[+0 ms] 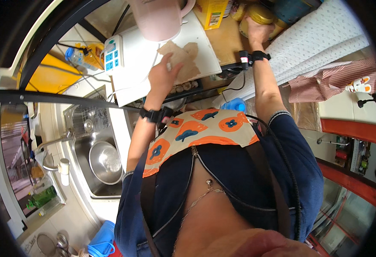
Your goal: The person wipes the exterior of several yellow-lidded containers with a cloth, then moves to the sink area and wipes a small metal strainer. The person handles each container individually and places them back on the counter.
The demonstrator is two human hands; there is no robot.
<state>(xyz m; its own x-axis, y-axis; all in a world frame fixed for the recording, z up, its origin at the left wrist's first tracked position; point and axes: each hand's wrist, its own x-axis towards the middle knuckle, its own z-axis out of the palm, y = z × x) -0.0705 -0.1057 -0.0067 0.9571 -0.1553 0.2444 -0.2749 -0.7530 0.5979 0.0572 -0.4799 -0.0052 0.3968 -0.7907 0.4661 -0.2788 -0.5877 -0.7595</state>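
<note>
My left hand (164, 75) is over the left edge of a crumpled piece of brown paper (188, 62) on a white board (133, 74). Its fingers are apart; whether they touch the paper is hard to tell. At the upper right, my right hand (260, 30) grips a jar with a gold lid (260, 14) on a brown shelf surface (228, 46). Part of the jar is hidden behind the fingers. A pink pitcher with a handle (159, 19) stands at the back of the board, behind the paper.
A power strip (113, 54) lies at the board's left edge, with a white cable across the board. A yellow box (210, 14) stands between pitcher and jar. Garlic bulbs (184, 87) sit under the board. At left, a steel sink (78, 151) holds a metal basin (105, 163).
</note>
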